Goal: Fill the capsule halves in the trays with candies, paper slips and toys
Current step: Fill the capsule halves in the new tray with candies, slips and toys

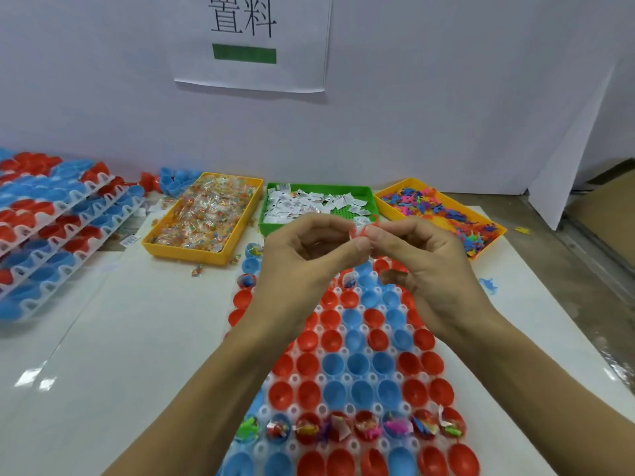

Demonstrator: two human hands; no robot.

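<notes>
Head view: both hands, left (302,255) and right (422,259), pinching one possibly red toy (360,231).

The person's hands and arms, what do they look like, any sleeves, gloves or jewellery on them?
Both are bare. The left hand and right hand wear no gloves, and no rings show on the visible fingers. Both forearms are uncovered right to the bottom edge of the head view: no sleeves, watch or bracelet in sight. The fingernails that show look short and unpainted.
</notes>
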